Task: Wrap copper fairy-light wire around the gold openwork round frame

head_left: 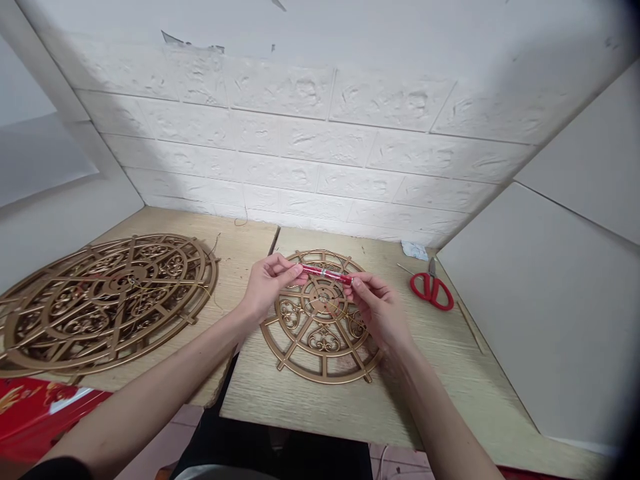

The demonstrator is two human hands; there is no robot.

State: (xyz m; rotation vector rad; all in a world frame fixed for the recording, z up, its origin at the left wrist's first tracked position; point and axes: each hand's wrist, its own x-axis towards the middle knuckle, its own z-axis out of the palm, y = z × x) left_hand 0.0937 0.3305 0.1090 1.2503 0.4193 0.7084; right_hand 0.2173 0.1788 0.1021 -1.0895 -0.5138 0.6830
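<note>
Both of my hands hold a thin red rod (326,273) with a silver band at its middle, just above a small round gold openwork frame (323,347) lying flat on the wooden table (450,373). My left hand (267,283) pinches the rod's left end with its fingertips. My right hand (377,307) pinches the right end. A thin gold wire runs across the small frame under the hands.
A larger round gold openwork frame (107,297) lies on the left table. Red-handled scissors (431,289) rest at the right, by a scrap of white paper (415,250). Red printed material (35,410) lies at the lower left. White walls enclose the tables.
</note>
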